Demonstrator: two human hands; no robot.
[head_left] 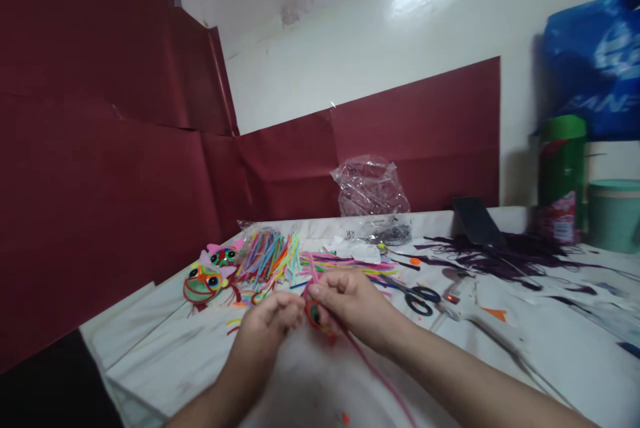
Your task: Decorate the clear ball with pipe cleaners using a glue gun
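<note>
My right hand (353,308) pinches a pink pipe cleaner (367,365) between thumb and fingers. One end sticks up above the fingertips, and a long tail runs down toward the front edge. Just below the fingertips is a small orange and green craft piece (315,313), partly hidden and blurred. My left hand (273,321) has its fingers curled against the left side of this piece, closed on it. Two finished-looking animal faces with round black eyes lie to the left: a yellow-green one (203,283) and a green one with pink ears (223,256).
Behind the hands lie a bundle of coloured pipe cleaners (265,255) and loose strands. To the right are black scissors (420,300), a white glue gun (480,315) with a red light, and dark purple strips (515,258). A clear plastic bag (373,188) leans at the back.
</note>
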